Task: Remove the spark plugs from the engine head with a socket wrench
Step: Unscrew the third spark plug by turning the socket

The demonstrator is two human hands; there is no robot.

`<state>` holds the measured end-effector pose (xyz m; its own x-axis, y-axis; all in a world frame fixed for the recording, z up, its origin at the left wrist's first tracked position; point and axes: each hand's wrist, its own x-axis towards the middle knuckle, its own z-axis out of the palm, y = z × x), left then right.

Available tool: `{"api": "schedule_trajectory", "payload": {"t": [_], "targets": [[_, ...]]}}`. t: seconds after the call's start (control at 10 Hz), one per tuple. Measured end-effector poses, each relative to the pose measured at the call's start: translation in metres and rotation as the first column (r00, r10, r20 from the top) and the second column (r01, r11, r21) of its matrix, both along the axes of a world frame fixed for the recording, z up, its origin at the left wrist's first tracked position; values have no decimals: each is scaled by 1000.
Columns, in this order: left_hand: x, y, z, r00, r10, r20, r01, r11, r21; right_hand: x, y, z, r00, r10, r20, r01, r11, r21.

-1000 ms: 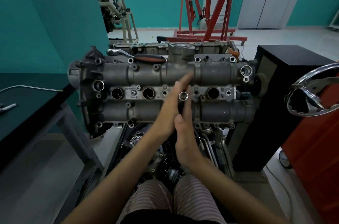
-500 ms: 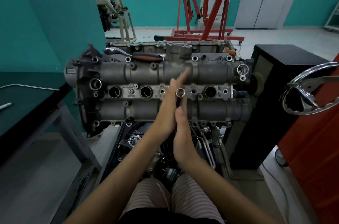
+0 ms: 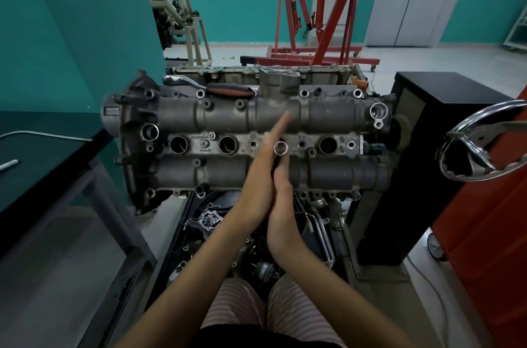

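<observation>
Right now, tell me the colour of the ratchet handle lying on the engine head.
Black with orange trim, seen in the head view.

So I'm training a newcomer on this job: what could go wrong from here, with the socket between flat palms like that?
The socket is only pressed between the straight left hand and right hand, so it may slip and drop into the parts below. If it tilts in its hole in the engine head, it could bind. The wrench on the far edge could get knocked off.
</observation>
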<state>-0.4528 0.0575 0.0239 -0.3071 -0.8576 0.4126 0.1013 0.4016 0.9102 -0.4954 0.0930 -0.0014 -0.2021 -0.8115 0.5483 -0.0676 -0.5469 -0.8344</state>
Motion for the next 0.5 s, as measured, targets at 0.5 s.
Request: {"api": "schedule_trajectory", "payload": {"t": [0.5], "targets": [[6, 6, -9, 997, 9, 70, -11, 1000, 15, -6, -7, 23, 626, 288, 725, -293, 948, -123]]}}
